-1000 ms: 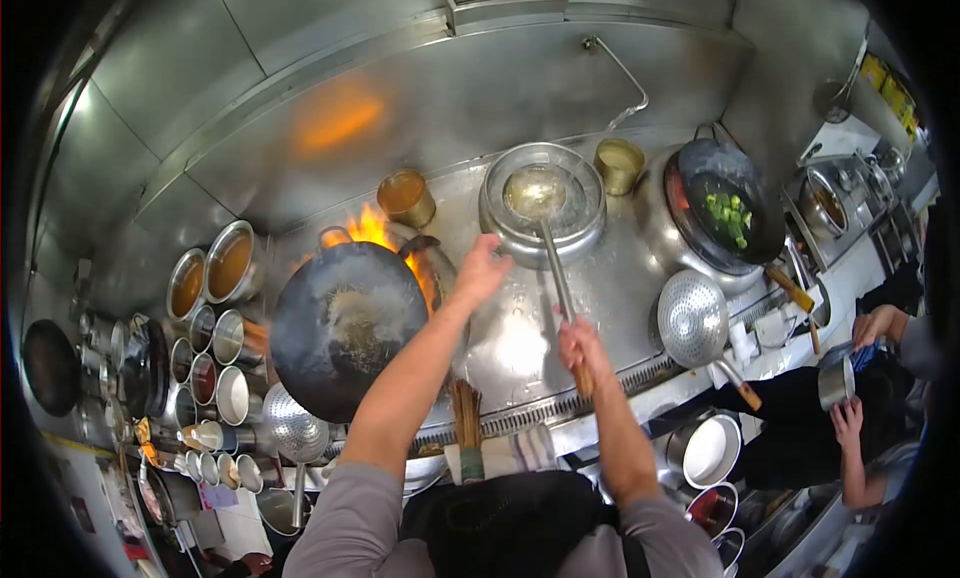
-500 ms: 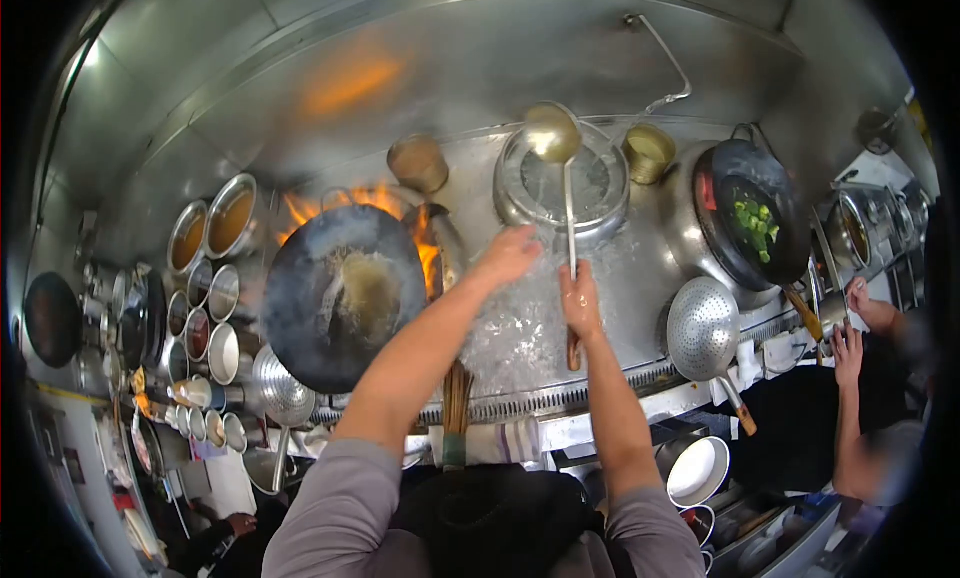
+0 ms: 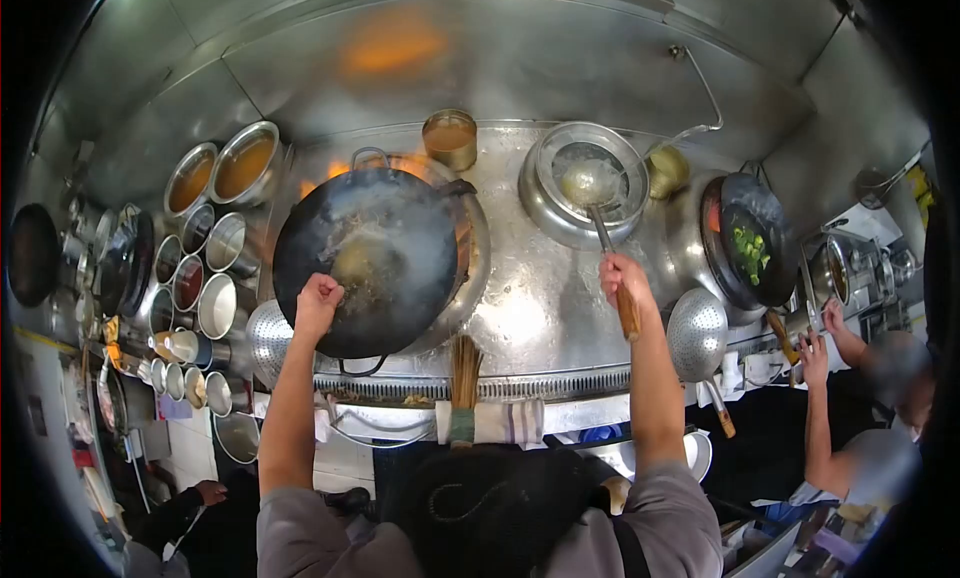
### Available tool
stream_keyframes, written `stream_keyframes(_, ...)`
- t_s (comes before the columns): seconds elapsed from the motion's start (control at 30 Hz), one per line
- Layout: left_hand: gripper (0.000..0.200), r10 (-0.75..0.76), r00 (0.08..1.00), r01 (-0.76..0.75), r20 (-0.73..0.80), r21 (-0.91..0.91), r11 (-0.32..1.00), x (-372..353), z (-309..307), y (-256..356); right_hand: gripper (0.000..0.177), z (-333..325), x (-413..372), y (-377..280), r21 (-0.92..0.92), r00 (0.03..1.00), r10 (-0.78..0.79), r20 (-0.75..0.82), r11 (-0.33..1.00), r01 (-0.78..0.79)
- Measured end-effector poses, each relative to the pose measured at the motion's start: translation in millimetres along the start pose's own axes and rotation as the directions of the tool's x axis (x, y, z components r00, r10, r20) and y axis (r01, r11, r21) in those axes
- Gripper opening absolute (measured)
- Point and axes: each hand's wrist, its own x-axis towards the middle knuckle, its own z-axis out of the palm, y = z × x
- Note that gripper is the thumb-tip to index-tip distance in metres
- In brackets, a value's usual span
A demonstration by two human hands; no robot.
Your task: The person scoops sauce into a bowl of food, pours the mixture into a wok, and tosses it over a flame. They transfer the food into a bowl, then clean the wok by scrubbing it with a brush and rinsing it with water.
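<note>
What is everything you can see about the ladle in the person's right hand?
The ladle has a round, shallow metal bowl, a thin metal shaft and a wooden grip at the near end. The right hand is closed around the grip's top. The ladle slants away from the person, its bowl inside the round steel basin. What the bowl holds cannot be told.

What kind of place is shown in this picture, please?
Most likely a restaurant kitchen's wok station: the left hand holds a black wok over flames, steel sauce pots line the left, and a second wok holds greens.
</note>
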Motion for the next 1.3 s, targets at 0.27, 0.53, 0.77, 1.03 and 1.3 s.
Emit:
stream_keyframes(0.27, 0.019, 0.163, 0.984, -0.152, 0.073, -0.137, 0.979, 39, 74, 18, 0.023, 60, -105, 2, 0.074, 0.979, 0.063, 0.192, 0.994, -0.078)
stream_keyframes(0.53, 0.03, -0.074, 0.968, 0.169, 0.238, -0.408, 0.897, 82, 143, 97, 0.03, 161, -170, 33, -0.153, 0.958, 0.131, 0.256, 0.984, -0.094)
stream_keyframes(0.77, 0.026, 0.079, 0.976, -0.069, 0.202, -0.056, 0.996, 56, 59, 68, 0.047, 132, -105, 80, -0.731, 0.906, -0.327, 0.27, 0.543, 0.414)
stream_keyframes(1.03, 0.019, -0.027, 0.999, 0.03, 0.021, -0.118, 0.993, -81, -50, -36, 0.053, -6, 14, 31, -0.951, 0.617, -0.724, 0.309, -0.247, 0.187)
stream_keyframes(1.3, 0.029, -0.082, 0.907, 0.251, -0.414, 0.373, 0.893, -203, -117, -136, 0.017, -44, 65, -17, -0.172, 0.986, -0.164, 0.007, 0.972, 0.162)
